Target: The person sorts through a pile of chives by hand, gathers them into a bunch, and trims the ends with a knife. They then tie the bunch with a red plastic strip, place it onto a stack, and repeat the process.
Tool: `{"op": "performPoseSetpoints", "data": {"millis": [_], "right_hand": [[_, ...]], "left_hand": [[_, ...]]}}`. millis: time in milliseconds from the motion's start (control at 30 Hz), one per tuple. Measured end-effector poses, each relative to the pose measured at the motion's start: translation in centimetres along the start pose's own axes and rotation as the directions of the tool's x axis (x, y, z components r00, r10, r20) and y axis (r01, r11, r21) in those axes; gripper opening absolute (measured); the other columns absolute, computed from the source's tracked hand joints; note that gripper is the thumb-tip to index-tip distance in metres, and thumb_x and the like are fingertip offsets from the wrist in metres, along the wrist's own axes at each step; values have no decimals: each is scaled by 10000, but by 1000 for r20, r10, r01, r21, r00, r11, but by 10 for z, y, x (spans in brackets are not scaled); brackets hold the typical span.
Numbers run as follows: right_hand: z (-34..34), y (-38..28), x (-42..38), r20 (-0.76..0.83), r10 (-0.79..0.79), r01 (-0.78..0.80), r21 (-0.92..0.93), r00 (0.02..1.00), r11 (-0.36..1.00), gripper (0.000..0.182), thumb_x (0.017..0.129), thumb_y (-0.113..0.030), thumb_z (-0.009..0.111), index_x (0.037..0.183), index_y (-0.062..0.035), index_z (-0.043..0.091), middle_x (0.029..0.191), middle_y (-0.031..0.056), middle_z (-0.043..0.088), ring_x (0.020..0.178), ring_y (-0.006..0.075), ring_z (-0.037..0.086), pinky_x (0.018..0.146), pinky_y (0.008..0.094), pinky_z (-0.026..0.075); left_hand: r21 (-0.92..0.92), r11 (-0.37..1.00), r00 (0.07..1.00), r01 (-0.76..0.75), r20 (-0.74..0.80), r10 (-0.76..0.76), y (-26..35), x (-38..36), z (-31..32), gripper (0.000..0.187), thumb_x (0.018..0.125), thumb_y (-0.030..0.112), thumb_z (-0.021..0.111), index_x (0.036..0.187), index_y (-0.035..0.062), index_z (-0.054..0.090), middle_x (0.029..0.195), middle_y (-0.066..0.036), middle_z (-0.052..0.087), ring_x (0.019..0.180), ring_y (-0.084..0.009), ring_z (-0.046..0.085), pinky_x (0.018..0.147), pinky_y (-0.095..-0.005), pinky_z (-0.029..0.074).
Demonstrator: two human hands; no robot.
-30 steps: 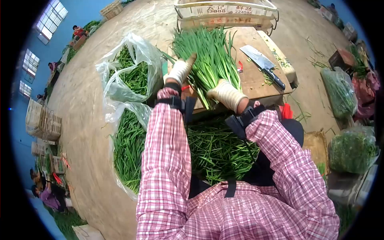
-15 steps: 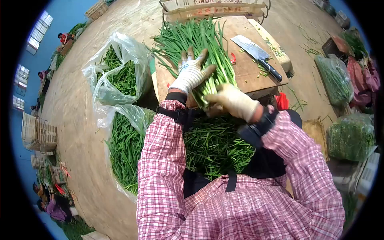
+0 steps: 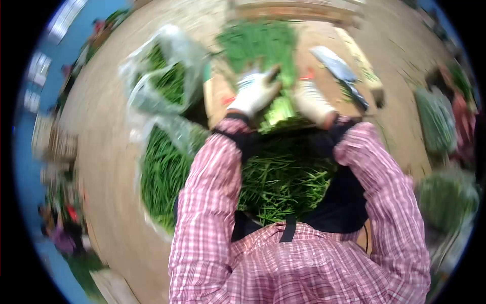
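Observation:
A bunch of long green chives [image 3: 260, 43] lies on the wooden board [image 3: 321, 38], leafy tips away from me and pale cut ends [image 3: 278, 112] toward me. My left hand [image 3: 254, 92], in a white glove with darkened fingertips, lies over the bunch with thumb and fingers apart. Against the bunch's right side is my gloved right hand [image 3: 313, 101], its fingers smeared by motion. Red strip ends [image 3: 307, 74] show on the board on both sides of the bunch. A cleaver [image 3: 333, 65] with a black handle rests at the board's right.
Loose green leaves [image 3: 286, 185] fill the space over my lap. Two clear plastic bags of greens, an upper bag [image 3: 167, 76] and a lower bag [image 3: 167, 167], stand at left. A crate [image 3: 298, 11] is behind the board. More bagged greens [image 3: 436, 119] lie at right.
The right hand has moved from the cut ends up along the bunch's right side. The left hand stays on top of the bunch. The whole view has shifted and blurred.

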State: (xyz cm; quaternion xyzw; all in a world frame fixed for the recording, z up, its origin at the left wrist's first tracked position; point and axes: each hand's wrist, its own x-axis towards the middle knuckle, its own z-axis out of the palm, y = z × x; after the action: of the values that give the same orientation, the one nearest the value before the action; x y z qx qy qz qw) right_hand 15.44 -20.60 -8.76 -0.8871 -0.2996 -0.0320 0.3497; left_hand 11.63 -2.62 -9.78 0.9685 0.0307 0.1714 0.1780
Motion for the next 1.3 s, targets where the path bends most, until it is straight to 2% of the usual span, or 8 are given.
{"op": "performPoseSetpoints", "data": {"millis": [67, 100, 200, 233, 467, 667, 833, 1300], "right_hand": [[-6, -17, 0, 29, 331, -318, 358, 943, 878, 443, 1050, -341, 367, 1153, 22, 600, 1011, 127, 649, 951, 269, 610, 901, 350, 491], [-9, 55, 22, 314, -286, 278, 72, 905, 958, 460, 1055, -375, 349, 1269, -13, 535, 1027, 88, 634, 930, 241, 598, 851, 309, 490], [-24, 36, 35, 422, 283, -169, -286, 861, 943, 448, 1020, -343, 393, 1117, 21, 634, 1019, 233, 672, 859, 330, 627, 787, 425, 478], [-27, 62, 38, 322, -338, 466, -564, 884, 682, 385, 997, -258, 511, 1303, -26, 518, 918, 154, 695, 805, 257, 648, 745, 367, 486], [16, -151, -1, 301, -419, 241, 485, 856, 841, 214, 916, -179, 649, 1062, -23, 669, 947, 144, 692, 841, 270, 665, 771, 340, 508], [164, -244, -66, 513, -783, 422, 659, 353, 622, 219, 865, -88, 663, 1075, -28, 668, 991, 136, 690, 917, 260, 656, 820, 339, 505], [294, -343, -145, 474, -881, 699, 632, -6, 335, 383, 847, -286, 694, 1143, -50, 638, 1072, 134, 658, 1060, 313, 585, 932, 407, 465], [396, -390, -293, 698, -675, 896, 426, -240, 123, 598, 649, -459, 812, 1085, -84, 650, 1083, 154, 650, 1083, 310, 583, 878, 414, 452]], "left_hand": [[-383, 903, 921, 197, 387, -36, 8, 5, -32, 582, 928, 430, 507, 1448, 184, 417, 1436, -275, 399, 1256, -468, 447, 1067, -474, 363], [-305, 929, 901, 211, 429, -64, 19, 0, -54, 648, 942, 472, 466, 1493, 164, 321, 1424, -291, 408, 1210, -459, 503, 1031, -437, 406], [-148, 977, 950, 151, 295, -102, 11, -20, -73, 827, 904, 724, 313, 1550, 239, 134, 1596, -210, -3, 1460, -435, -58, 1150, -595, -46], [-115, 985, 953, 132, 287, -94, 4, -31, -93, 844, 897, 743, 302, 1549, 232, 140, 1593, -219, 19, 1464, -432, -16, 1155, -594, -18], [104, 958, 964, 265, -60, -260, -80, -246, -325, 559, 929, 308, 527, 1370, -28, 458, 1398, -257, 469, 1336, -345, 421, 1115, -368, 327], [-103, 12, -44, 995, -519, -854, -149, -571, -199, 727, 841, 323, 674, 1383, -77, 400, 1313, -335, 510, 1230, -389, 525, 984, -397, 459], [-867, -276, -587, 416, -24, -809, -113, -648, -53, 750, 777, 446, 761, 1249, -90, 533, 1155, -228, 622, 1052, -335, 572, 911, -416, 456], [-856, -91, -538, -509, 398, -743, -112, -608, -12, 475, 956, 403, 569, 1225, 12, 545, 958, -75, 616, 813, -207, 575, 711, -383, 501]]}}
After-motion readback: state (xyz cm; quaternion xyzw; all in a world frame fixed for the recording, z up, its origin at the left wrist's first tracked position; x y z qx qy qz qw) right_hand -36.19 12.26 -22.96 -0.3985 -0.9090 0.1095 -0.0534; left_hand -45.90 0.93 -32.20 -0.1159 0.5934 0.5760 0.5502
